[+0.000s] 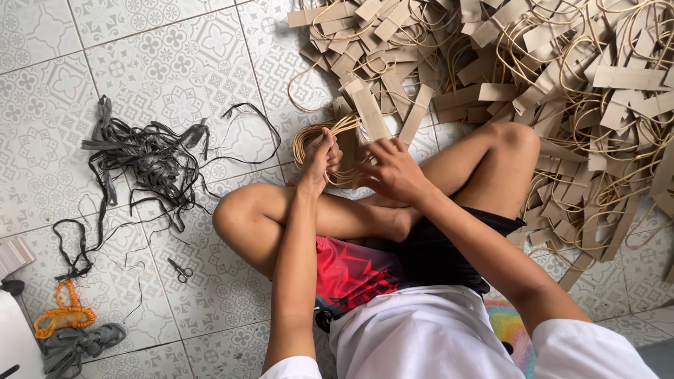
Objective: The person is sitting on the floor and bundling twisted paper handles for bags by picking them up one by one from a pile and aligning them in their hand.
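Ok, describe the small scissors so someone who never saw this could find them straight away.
Start at the tangle of black straps on the tiled floor, to the left of the person's knee. Just below it lie the scissors, alone on a tile. They are the only small metal thing there, unlike the soft straps around.

Matt brown paper strips (562, 91) with tan twisted paper cord loops (326, 133), glossy patterned ceramic floor tiles (161, 63), dull black plastic strapping (151, 161), small metal scissors (181, 270), orange cord bundle (64, 312), smooth white cloth shirt (421, 337)
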